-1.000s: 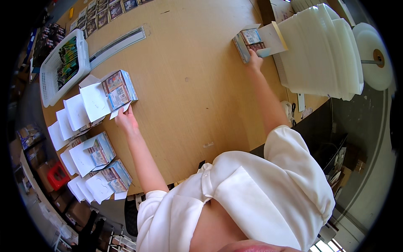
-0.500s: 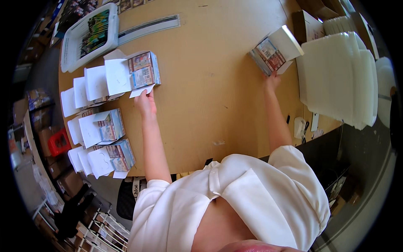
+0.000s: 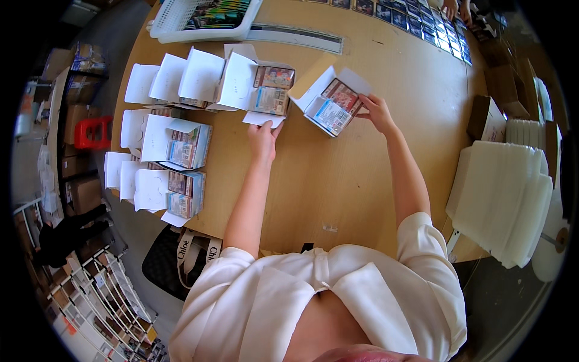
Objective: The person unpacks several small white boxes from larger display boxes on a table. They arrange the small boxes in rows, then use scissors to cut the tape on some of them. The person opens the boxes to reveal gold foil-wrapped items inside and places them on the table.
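Note:
My right hand [image 3: 379,113] grips the right side of an open card box [image 3: 341,99], tilted on the table. Its lid stands up at the back, and stacks of cards show inside. Close by on the left, my left hand [image 3: 263,142] is closed on the front white flap of another open box [image 3: 272,90], also packed with cards. That box ends the far row of similar boxes with raised white lids. Below it, two more rows hold a box with cards [image 3: 188,146] and a nearer box [image 3: 186,192].
A white plastic basket [image 3: 241,31] of green packets stands at the far left, beside a ruler-like strip [image 3: 298,37]. Stacked translucent trays [image 3: 497,193] fill the right edge. Rows of cards [image 3: 416,21] and another person's hands [image 3: 452,8] are at the far right.
My right hand has brought its box from beside the trays leftward, close to the far row. My left hand stays on its box's flap. The whole view has shifted.

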